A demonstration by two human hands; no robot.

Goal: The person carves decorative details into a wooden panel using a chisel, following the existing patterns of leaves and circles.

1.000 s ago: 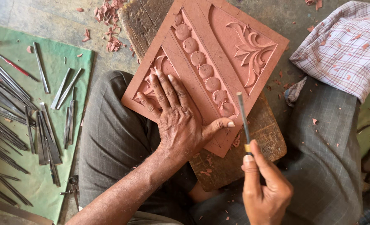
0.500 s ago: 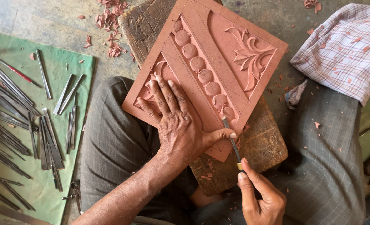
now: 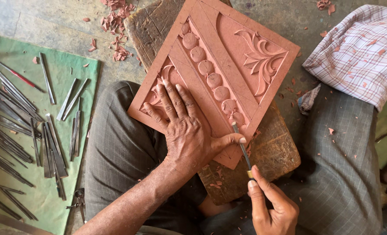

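Note:
A reddish carved panel (image 3: 228,48) with a row of round beads and a leaf motif lies tilted on a worn wooden block (image 3: 263,161). My left hand (image 3: 184,126) presses flat on the panel's lower left part, fingers spread, thumb stretched toward the tool. My right hand (image 3: 269,204) grips a thin metal chisel (image 3: 242,147) by its handle end. The chisel's tip touches the panel near the lowest bead, beside my left thumb.
Several metal carving tools (image 3: 23,126) lie spread on a green mat (image 3: 36,65) at the left. Reddish chips (image 3: 115,26) are scattered on the floor above. A checked cloth (image 3: 359,48) lies at the upper right. My trousered legs (image 3: 123,152) flank the block.
My right hand has brought the chisel left and down from beside the panel until its tip rests on the panel's lower edge. My left hand stays put.

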